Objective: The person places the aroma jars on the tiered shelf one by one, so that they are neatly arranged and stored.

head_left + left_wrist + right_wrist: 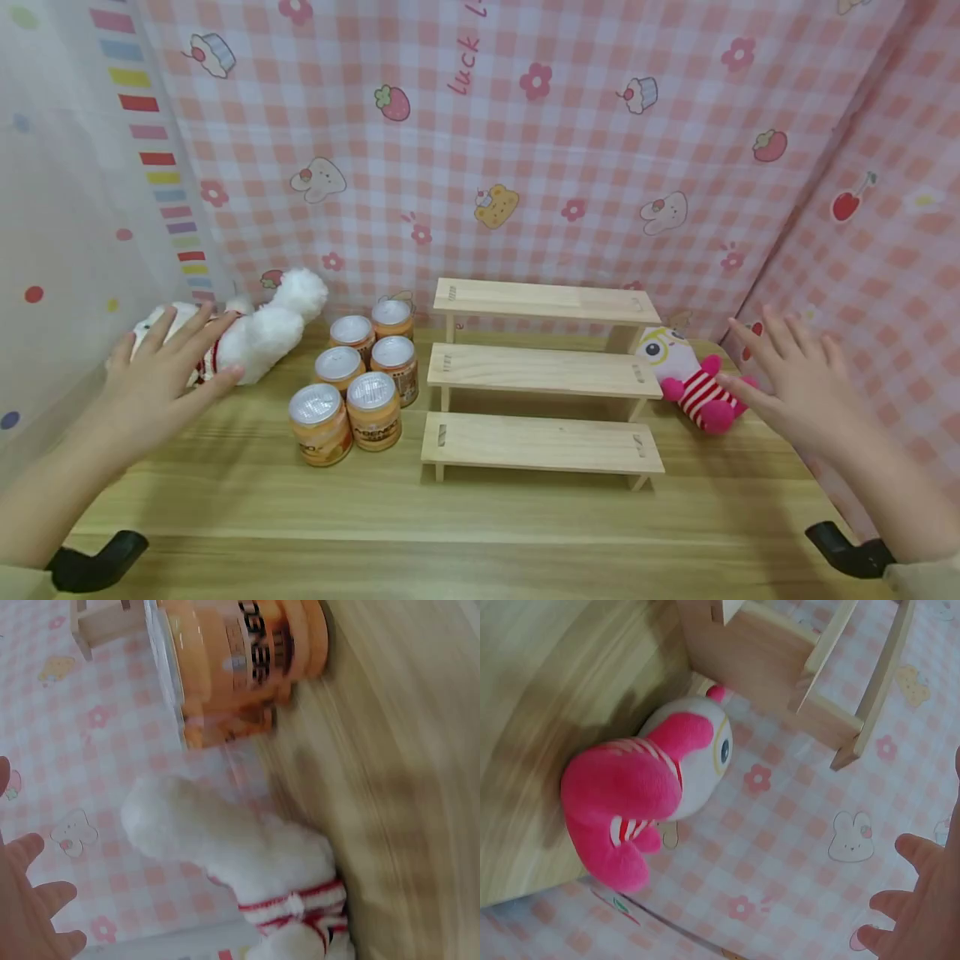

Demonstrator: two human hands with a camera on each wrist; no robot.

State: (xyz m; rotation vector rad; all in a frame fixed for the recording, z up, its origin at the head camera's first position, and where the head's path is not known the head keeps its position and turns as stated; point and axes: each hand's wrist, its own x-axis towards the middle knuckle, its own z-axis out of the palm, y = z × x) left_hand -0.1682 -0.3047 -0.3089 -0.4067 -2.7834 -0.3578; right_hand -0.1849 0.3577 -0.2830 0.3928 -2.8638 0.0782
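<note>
My left hand (161,375) hovers with spread fingers at the left, overlapping a white plush toy (273,333) in the head view. That plush wears a red-and-white knit piece, plainer in the left wrist view. Just right of it stand several orange cans (375,412) with silver lids, grouped in two rows. On the other side my right hand (806,392) is held up, fingers spread and holding nothing. Beside its thumb leans a pink plush doll (708,396) with a striped body and a big-eyed white head. Between the hands stands a three-tier wooden shelf (540,367), its steps bare.
The wood-grain table (480,517) runs up to a pink checked curtain (480,150) at the back. A similar cloth (885,275) hangs on the right and a white dotted one (60,208) on the left. Black wrist mounts (101,562) sit below both hands.
</note>
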